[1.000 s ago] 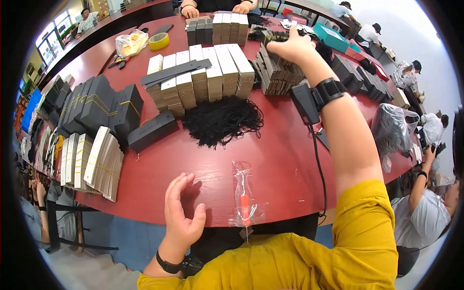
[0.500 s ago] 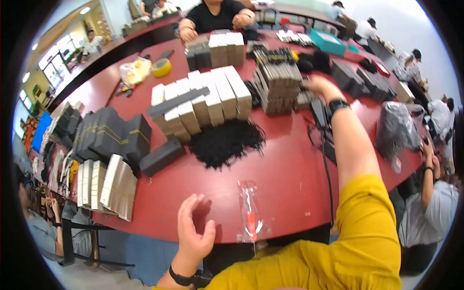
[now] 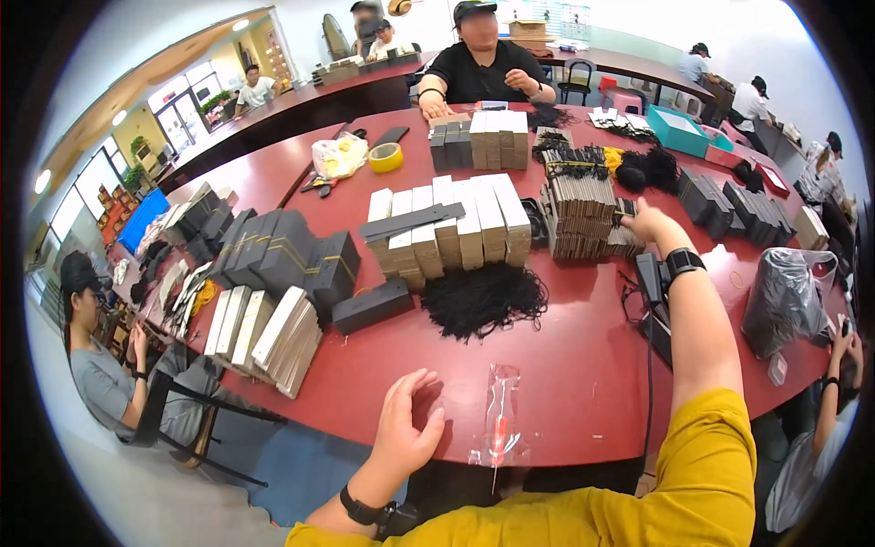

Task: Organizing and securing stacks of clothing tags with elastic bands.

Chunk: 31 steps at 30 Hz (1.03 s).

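At the right, my right hand (image 3: 651,224) reaches to the side of a tall stack of grey-brown card tags (image 3: 583,202) with black strings on top. Its fingers close on a small bundle of tags (image 3: 627,211) at the stack's edge; the fingertips are partly hidden. My left hand (image 3: 410,421) is open and holds nothing, fingers curved and thumb apart, over the table's near edge. To its right lies a red-handled tool (image 3: 499,434) with a thin metal tip, on a clear plastic sleeve (image 3: 502,387). A heap of black strings (image 3: 483,301) lies farther in.
Behind the strings stand white-topped card stacks (image 3: 447,228) with a dark strip across them. Dark card stacks (image 3: 273,251) and white ones (image 3: 264,337) stand left. A black device (image 3: 648,269) with a cable lies below my right wrist. A person (image 3: 483,68) sits opposite.
The view has shifted, so the table's things sit farther right and lower. My right hand stays at the tag stack's side; my left hand remains open near the table edge.
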Motion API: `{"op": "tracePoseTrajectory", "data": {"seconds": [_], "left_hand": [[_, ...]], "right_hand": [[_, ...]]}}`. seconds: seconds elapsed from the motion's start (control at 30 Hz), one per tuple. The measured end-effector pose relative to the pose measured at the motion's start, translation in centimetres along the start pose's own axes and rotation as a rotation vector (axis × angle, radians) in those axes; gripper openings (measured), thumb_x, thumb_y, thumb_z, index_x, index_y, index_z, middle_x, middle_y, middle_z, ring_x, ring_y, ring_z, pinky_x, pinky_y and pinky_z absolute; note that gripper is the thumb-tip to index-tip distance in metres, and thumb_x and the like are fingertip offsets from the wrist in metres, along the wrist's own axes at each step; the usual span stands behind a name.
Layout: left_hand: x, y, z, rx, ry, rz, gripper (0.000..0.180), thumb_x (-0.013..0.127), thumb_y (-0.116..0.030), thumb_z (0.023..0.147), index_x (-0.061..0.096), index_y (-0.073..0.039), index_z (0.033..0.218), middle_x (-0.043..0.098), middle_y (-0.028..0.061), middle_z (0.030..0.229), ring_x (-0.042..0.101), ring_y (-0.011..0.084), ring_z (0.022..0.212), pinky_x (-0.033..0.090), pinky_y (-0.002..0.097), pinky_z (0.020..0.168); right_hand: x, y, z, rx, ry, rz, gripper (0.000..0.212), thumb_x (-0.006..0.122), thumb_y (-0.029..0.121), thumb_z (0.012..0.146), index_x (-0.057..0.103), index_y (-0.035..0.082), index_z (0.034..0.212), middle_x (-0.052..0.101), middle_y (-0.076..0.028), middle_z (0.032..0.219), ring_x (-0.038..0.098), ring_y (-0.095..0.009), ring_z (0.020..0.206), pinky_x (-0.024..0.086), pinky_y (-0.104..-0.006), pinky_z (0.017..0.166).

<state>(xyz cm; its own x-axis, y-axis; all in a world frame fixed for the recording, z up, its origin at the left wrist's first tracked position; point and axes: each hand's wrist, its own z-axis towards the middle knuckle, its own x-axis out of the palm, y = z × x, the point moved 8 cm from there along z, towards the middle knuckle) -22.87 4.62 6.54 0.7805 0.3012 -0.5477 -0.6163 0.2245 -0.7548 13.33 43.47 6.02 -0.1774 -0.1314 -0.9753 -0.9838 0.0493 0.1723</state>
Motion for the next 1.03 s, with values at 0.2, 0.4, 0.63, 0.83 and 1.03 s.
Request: {"op": "tracePoseTrajectory", "data": {"seconds": [0.2, 0.4, 0.63, 0.83, 1.03], "left_hand": [[-0.2, 1.0, -0.4, -0.129, -0.011, -0.440, 0.040, 0.050, 0.003, 0.083, 0.044, 0.000, 0.123, 0.053, 0.0108, 0.119, 0.054, 0.0200, 0.108, 0.042, 0.0334, 0.095], [-0.4, -0.4, -1.5, -0.112, 0.167, -0.363, 0.040, 0.048, 0.001, 0.084, 0.045, 0.000, 0.124, 0.051, 0.0127, 0.125, 0.046, 0.0207, 0.119, 0.033, 0.0338, 0.102], [0.1, -5.6, -1.7, 0.181, 0.212, -0.081, 0.036, 0.057, -0.006, 0.078, 0.056, -0.003, 0.113, 0.055, 0.0134, 0.116, 0.049, 0.0276, 0.114, 0.036, 0.0370, 0.100], [0.0, -7.6, -3.0, 0.147, 0.209, 0.001, 0.036, 0.059, -0.008, 0.077, 0.057, -0.005, 0.113, 0.055, 0.0147, 0.116, 0.048, 0.0297, 0.115, 0.036, 0.0379, 0.100], [-0.4, -8.2, -4.2, 0.151, 0.154, 0.134, 0.036, 0.058, -0.005, 0.076, 0.058, -0.005, 0.113, 0.055, 0.0138, 0.118, 0.050, 0.0279, 0.114, 0.037, 0.0363, 0.099]], "right_hand": [[-8.8, -0.7, -7.5, -0.267, -0.270, -0.057, 0.059, 0.056, 0.040, 0.085, 0.047, -0.001, 0.126, 0.056, -0.023, 0.120, 0.053, -0.035, 0.112, 0.042, -0.0396, 0.095], [-1.9, -10.8, -16.7, -0.093, -0.162, 0.060, 0.082, 0.075, 0.046, 0.067, 0.046, 0.003, 0.130, 0.052, -0.025, 0.124, 0.051, -0.036, 0.115, 0.038, -0.0374, 0.099], [2.4, -7.8, -25.5, -0.382, -0.481, 0.177, 0.051, 0.077, 0.033, 0.064, 0.061, 0.010, 0.106, 0.031, -0.022, 0.141, 0.031, -0.041, 0.129, 0.029, -0.0468, 0.105], [1.1, -4.9, -28.1, -0.468, -0.624, 0.066, 0.034, 0.073, 0.026, 0.063, 0.060, 0.002, 0.084, 0.047, -0.019, 0.127, 0.041, -0.033, 0.121, 0.033, -0.0434, 0.100], [-2.5, -5.0, -27.7, -0.399, -0.881, 0.165, 0.028, 0.070, 0.026, 0.063, 0.060, 0.002, 0.073, 0.058, -0.016, 0.113, 0.050, -0.030, 0.108, 0.037, -0.0414, 0.093]]}}
